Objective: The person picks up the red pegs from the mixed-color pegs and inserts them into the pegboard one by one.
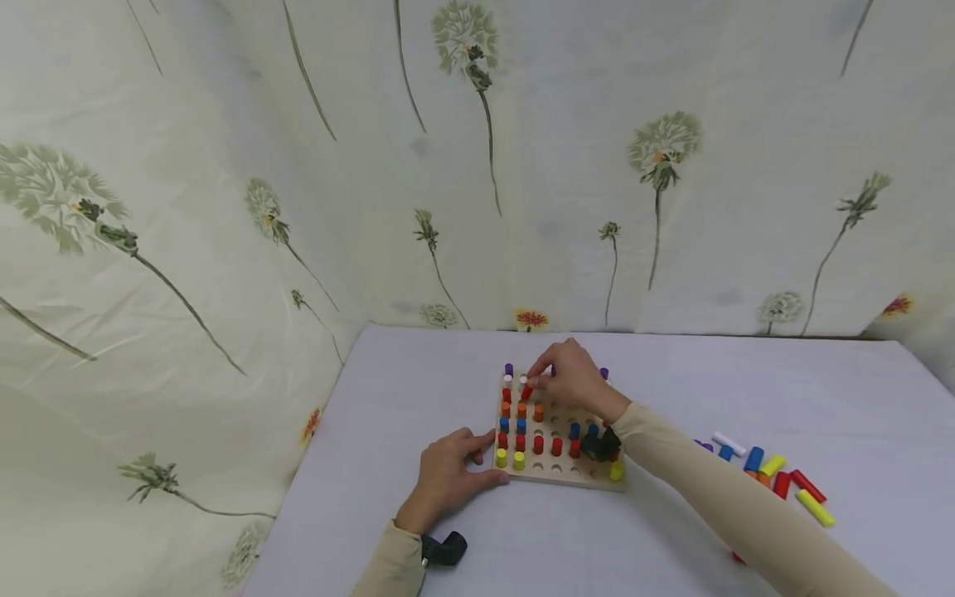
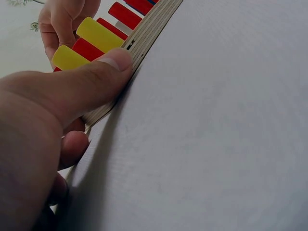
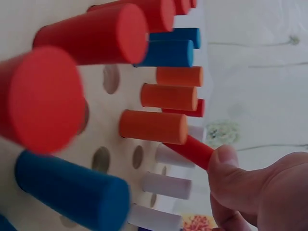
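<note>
A wooden pegboard [image 1: 565, 478] lies on the table, with coloured cylindrical pegs standing in rows. My left hand [image 1: 448, 473] grips its near left corner, the thumb [image 2: 113, 65] on the front edge and other fingers at the side. Over the back left part, my right hand [image 1: 578, 381] pinches a red peg [image 3: 195, 153] between thumb and fingertips. That peg leans, its lower end hidden behind an orange peg [image 3: 154, 126] in the right wrist view. White pegs [image 3: 167, 185] stand close by. Yellow pegs [image 1: 518, 460] stand in the front row, with bare holes to their right.
To the right of the board lies a loose pile of pegs, among them a yellow peg [image 1: 815, 507] and a white peg [image 1: 729, 444]. The right forearm [image 1: 709, 473] passes over part of it. A flower-print cloth [image 1: 552, 207] hangs behind the table [image 1: 410, 373].
</note>
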`<state>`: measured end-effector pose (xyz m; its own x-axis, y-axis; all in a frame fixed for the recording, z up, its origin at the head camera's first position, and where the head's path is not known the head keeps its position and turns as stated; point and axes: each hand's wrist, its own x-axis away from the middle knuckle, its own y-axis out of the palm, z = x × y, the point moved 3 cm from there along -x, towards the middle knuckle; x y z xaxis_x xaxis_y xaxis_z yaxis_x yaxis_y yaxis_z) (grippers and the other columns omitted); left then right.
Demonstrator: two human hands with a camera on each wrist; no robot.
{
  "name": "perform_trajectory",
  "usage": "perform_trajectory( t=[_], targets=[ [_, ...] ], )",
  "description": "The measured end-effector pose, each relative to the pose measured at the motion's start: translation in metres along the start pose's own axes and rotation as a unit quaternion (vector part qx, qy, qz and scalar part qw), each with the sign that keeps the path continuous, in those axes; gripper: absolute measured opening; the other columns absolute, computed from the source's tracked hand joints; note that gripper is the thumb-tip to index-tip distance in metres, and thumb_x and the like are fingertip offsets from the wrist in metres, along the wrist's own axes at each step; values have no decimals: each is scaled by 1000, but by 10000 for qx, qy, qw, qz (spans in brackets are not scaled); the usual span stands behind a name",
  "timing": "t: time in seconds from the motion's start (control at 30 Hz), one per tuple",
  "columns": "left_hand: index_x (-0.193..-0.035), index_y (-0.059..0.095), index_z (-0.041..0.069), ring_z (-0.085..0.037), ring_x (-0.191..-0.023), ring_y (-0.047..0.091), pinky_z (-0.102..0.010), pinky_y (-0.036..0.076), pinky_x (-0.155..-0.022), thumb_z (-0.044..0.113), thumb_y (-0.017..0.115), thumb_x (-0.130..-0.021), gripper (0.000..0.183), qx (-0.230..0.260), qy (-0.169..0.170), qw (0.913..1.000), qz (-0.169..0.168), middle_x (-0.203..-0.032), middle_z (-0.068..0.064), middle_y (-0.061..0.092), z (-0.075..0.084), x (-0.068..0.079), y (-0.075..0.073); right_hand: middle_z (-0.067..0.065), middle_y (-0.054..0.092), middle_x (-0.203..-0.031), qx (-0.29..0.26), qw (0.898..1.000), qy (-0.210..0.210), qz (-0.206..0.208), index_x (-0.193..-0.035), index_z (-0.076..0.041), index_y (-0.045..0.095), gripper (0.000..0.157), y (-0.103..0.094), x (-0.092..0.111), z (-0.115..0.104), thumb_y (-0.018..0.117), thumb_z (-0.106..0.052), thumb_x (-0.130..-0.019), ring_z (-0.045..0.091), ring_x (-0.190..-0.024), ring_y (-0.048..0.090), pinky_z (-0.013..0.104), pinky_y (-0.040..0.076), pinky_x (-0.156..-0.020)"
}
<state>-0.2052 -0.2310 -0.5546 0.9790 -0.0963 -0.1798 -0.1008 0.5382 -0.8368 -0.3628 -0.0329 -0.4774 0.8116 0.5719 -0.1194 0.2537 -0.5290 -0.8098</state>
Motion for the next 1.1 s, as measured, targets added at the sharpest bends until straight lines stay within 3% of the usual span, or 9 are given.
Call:
perform_trajectory(
  t=[0.27, 0.83, 1.1],
  targets=[
    [-141, 71, 25, -2, -66, 37, -21, 26, -62, 58, 87, -82, 69, -37, -168, 9997, -148, -80, 14, 50, 0, 1, 1, 5, 77, -101, 163, 9998, 113, -44, -92, -13, 87, 7, 12, 5, 0, 82, -18, -94, 26, -98, 53, 40, 41, -84],
    [-140, 71, 25, -2, -67, 37, -21, 26, -63, 57, 87, -82, 68, 22, -108, 9999, -91, -80, 13, 51, 1, 3, 2, 4, 77, -105, 299, 9993, 230, 87, -94, -16, 86, 7, 21, 6, 3, 82, -22, -95, 26, -101, 54, 40, 42, -87],
    [-141, 71, 24, -3, -67, 37, -21, 27, -63, 54, 88, -82, 68, 35, -105, 9999, -81, -81, 13, 52, 3, 0, -1, 3, 77, -101, 601, 9982, 66, 38, -88, -17, 86, 5, 19, 6, -12, 86, -21, -91, 25, -97, 54, 43, 44, -87]
  ],
)
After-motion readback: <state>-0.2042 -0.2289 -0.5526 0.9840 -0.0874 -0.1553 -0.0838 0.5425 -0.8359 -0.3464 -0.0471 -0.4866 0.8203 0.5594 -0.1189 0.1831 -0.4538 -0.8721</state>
